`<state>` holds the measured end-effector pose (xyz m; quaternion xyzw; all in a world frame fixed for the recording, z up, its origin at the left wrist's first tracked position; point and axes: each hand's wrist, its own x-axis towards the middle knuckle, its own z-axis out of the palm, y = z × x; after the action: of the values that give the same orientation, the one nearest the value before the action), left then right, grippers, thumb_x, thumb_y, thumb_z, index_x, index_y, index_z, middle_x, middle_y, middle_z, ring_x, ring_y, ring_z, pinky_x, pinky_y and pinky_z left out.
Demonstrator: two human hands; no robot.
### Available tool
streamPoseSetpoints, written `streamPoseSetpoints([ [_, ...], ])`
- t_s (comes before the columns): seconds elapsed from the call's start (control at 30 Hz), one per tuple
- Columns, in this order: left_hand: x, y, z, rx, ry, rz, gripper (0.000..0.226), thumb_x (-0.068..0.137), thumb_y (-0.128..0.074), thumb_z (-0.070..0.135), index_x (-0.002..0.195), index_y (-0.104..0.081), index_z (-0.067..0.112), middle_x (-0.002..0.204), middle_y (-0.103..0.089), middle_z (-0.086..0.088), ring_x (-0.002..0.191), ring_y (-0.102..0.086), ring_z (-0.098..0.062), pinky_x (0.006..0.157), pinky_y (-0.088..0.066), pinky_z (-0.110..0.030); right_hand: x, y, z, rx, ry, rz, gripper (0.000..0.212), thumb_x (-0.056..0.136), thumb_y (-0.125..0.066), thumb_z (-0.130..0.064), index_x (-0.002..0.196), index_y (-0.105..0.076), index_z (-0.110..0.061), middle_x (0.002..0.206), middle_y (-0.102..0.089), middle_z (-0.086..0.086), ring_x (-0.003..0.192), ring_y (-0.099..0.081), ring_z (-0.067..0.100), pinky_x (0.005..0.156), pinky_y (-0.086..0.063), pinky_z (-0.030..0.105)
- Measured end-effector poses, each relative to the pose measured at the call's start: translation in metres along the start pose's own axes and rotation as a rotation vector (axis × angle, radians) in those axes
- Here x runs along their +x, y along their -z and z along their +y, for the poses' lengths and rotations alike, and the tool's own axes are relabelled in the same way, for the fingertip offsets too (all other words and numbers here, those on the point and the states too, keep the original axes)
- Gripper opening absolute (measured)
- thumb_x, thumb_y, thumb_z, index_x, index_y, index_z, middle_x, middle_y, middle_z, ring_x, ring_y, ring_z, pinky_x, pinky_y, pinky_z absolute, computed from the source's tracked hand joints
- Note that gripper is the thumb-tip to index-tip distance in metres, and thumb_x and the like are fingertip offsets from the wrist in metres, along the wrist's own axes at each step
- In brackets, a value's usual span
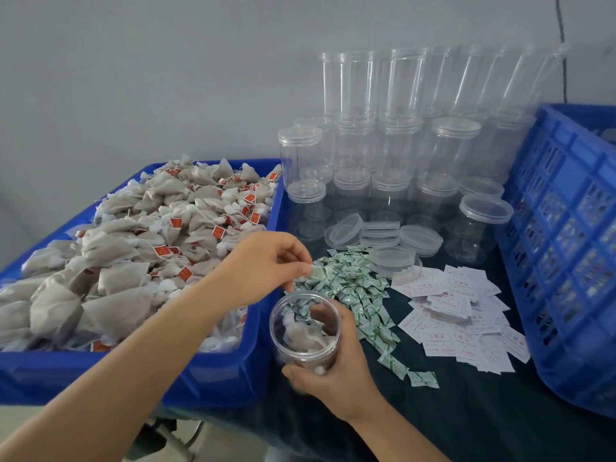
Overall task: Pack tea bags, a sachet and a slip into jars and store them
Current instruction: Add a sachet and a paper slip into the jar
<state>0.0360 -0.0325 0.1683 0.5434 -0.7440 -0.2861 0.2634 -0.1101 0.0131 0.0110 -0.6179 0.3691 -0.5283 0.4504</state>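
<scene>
Two blue containers are seen flanking the open jar (306, 331), which is taken here as the landmark. To the left of the jar, a shallow blue tray (213, 378) is heaped with beige tea bags (133, 248) bearing small red tags. To the right of the jar, well apart, a slatted blue crate (573, 261) is tilted against the dark surface (466, 421); its contents cannot be made out. The jar itself is clear and lidless, and a few tea bags are held inside it.

The jar is gripped from its right side and below by the right hand (336, 371), whose fingers are curled round its wall. Just above the jar's mouth, the left hand (266, 265) is held with its fingertips narrowed in a pinch on a green-and-white sachet (311, 270). Behind and to the right of the jar, a pile of like sachets (353, 295) is spread on the surface, trailing down past the jar's right side. Further right of the jar, white printed slips (463, 311) are scattered in a loose heap.

Behind the jar, beyond the sachets, loose clear lids (380, 233) are lain, and behind these, stacked empty jars (393, 141) with lids are ranged against the grey wall (150, 78)
</scene>
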Motion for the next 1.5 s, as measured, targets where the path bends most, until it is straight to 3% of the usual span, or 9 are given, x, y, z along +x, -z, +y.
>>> streamPoseSetpoints([
  [0.13, -0.016, -0.001, -0.003, 0.190, -0.019, -0.057, 0.010, 0.083, -0.072, 0.026, 0.077, -0.067, 0.033, 0.072, -0.067, 0.015, 0.068, -0.059, 0.010, 0.064, -0.043, -0.003, 0.001, 0.000, -0.001, -0.001, 0.005, -0.006, 0.082, 0.060, -0.087, -0.019, 0.125, -0.043, -0.044, 0.118, -0.058, -0.028, 0.109, -0.061, -0.002, 0.085, -0.048, 0.010],
  [0.37, -0.020, -0.015, -0.005, 0.376, -0.037, -0.155, 0.009, 0.086, -0.069, 0.025, 0.079, -0.066, 0.029, 0.074, -0.068, 0.015, 0.068, -0.056, 0.015, 0.061, -0.038, -0.001, 0.001, -0.001, 0.003, 0.001, 0.014, 0.006, 0.084, 0.061, -0.088, -0.020, 0.128, -0.043, -0.043, 0.120, -0.056, -0.026, 0.113, -0.060, 0.002, 0.089, -0.049, 0.013],
  [0.47, -0.023, -0.023, -0.006, 0.522, -0.048, -0.125, 0.004, 0.088, -0.064, 0.026, 0.086, -0.067, 0.027, 0.081, -0.069, 0.013, 0.070, -0.057, 0.008, 0.063, -0.041, -0.006, 0.002, -0.001, 0.005, -0.021, 0.021, 0.002, 0.084, 0.062, -0.088, -0.021, 0.128, -0.042, -0.047, 0.120, -0.055, -0.027, 0.111, -0.059, -0.002, 0.087, -0.048, 0.010],
  [0.6, -0.026, -0.028, -0.001, 0.738, -0.078, -0.137, 0.012, 0.092, -0.052, 0.024, 0.093, -0.064, 0.027, 0.088, -0.064, 0.011, 0.086, -0.059, -0.007, 0.077, -0.051, -0.029, 0.002, -0.001, 0.007, -0.005, 0.018, -0.007, 0.086, 0.063, -0.088, -0.019, 0.128, -0.041, -0.050, 0.123, -0.055, -0.024, 0.112, -0.060, -0.002, 0.086, -0.049, 0.011],
  [0.9, -0.026, -0.029, 0.007, 0.929, -0.145, -0.281, 0.019, 0.092, -0.047, 0.021, 0.090, -0.065, 0.026, 0.089, -0.063, 0.007, 0.083, -0.058, -0.012, 0.072, -0.050, -0.031, 0.002, 0.000, 0.006, -0.004, -0.004, 0.001, 0.088, 0.064, -0.090, -0.020, 0.134, -0.040, -0.040, 0.125, -0.058, -0.018, 0.115, -0.061, 0.008, 0.087, -0.052, 0.017],
  [1.07, -0.013, -0.018, 0.013, 0.740, -0.138, -0.296, 0.016, 0.092, -0.054, 0.034, 0.091, -0.068, 0.026, 0.087, -0.064, 0.010, 0.080, -0.058, -0.004, 0.077, -0.052, -0.030, -0.001, 0.001, 0.001, 0.002, 0.003, 0.012, 0.087, 0.063, -0.089, -0.017, 0.132, -0.042, -0.044, 0.124, -0.059, -0.019, 0.115, -0.062, 0.009, 0.088, -0.052, 0.017],
  [1.23, 0.024, -0.014, 0.035, 0.444, -0.195, -0.142, 0.015, 0.090, -0.058, 0.040, 0.088, -0.067, 0.028, 0.076, -0.061, 0.018, 0.070, -0.057, 0.006, 0.066, -0.045, -0.012, -0.007, 0.005, -0.011, -0.038, 0.018, 0.032, 0.087, 0.058, -0.090, -0.024, 0.124, -0.043, -0.058, 0.121, -0.057, -0.031, 0.115, -0.058, -0.004, 0.088, -0.046, 0.008],
  [1.37, 0.053, -0.026, 0.049, 0.381, -0.215, -0.097, 0.016, 0.091, -0.060, 0.037, 0.088, -0.069, 0.023, 0.073, -0.059, 0.015, 0.065, -0.054, 0.007, 0.059, -0.041, -0.008, -0.016, 0.025, -0.021, -0.022, 0.022, 0.072, 0.084, 0.057, -0.086, -0.019, 0.126, -0.048, -0.046, 0.117, -0.060, -0.026, 0.112, -0.061, 0.002, 0.086, -0.050, 0.013],
  [1.5, 0.077, -0.053, 0.057, 0.408, -0.192, -0.149, 0.018, 0.091, -0.060, 0.033, 0.091, -0.069, 0.018, 0.081, -0.061, 0.013, 0.074, -0.056, -0.002, 0.065, -0.042, -0.017, -0.029, 0.065, -0.034, -0.003, 0.001, 0.105, 0.087, 0.054, -0.087, -0.023, 0.130, -0.047, -0.033, 0.119, -0.061, -0.018, 0.116, -0.062, 0.012, 0.086, -0.054, 0.020],
])
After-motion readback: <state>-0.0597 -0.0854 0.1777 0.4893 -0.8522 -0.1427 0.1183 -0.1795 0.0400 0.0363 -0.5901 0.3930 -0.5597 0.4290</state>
